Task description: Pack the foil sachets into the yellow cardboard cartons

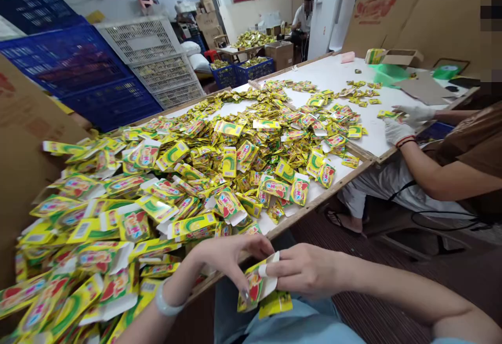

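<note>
Over my lap, both hands pinch a small yellow-green carton point(255, 281) with a white flap. My left hand point(227, 260), a pale bangle on its wrist, curls its fingers around the carton's left side. My right hand point(306, 270) grips the right side at the flap, and a yellow sachet point(275, 303) hangs below it. A large heap of flat cartons and sachets point(188, 176) covers the white table point(333, 75) just beyond my hands.
A co-worker in white gloves point(400, 127) sits at the right, handling sachets at the table's edge. Blue crates point(78, 72) and white crates point(157, 56) stack at the back left. Cardboard sheets point(431, 14) lean at the right. Another person point(304, 17) sits far back.
</note>
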Tool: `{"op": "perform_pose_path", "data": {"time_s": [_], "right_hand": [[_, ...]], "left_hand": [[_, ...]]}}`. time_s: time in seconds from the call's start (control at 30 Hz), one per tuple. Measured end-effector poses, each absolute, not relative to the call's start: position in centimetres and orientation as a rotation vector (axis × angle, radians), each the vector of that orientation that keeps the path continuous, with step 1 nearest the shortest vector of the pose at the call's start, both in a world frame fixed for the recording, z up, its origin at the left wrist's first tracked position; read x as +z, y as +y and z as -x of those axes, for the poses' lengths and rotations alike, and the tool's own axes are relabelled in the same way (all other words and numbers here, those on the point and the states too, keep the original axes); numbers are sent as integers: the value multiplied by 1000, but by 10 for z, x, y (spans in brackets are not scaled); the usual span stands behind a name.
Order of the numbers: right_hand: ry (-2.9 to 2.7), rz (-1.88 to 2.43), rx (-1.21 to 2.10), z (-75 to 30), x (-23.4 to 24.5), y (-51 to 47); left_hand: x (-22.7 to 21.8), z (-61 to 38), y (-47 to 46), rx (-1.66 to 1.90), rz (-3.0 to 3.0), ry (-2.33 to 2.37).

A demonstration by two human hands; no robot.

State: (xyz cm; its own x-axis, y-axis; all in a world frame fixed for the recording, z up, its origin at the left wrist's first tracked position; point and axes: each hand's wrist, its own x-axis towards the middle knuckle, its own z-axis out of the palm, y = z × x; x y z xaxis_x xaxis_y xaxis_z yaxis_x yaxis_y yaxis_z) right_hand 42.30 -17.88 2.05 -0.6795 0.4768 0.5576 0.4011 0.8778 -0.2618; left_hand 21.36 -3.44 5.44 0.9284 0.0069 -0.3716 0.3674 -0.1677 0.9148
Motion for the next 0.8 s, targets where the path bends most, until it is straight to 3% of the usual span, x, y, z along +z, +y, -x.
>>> {"op": "perform_pose_path", "data": {"time_s": [0.13, 0.23, 0.33, 0.5, 0.63, 0.8], "right_hand": [[-2428, 642, 170, -422, 34, -182], [-2121, 893, 263, -437, 28, -188], [-1574, 1093, 436, -449, 15, -192], [-972, 1034, 932, -436, 3, -186], [-1076, 909, 1057, -414, 10, -166], [-1557, 920, 808, -407, 30, -145]], "left_hand": [[14, -218, -49, -567, -1323, 194], [-9, -207, -66, -278, -1014, 347], [-5, -198, -85, 100, -782, 454], [12, -211, -113, 301, -703, 544], [7, -226, -122, 272, -886, 611], [5, -217, -125, 315, -1044, 679]]}}
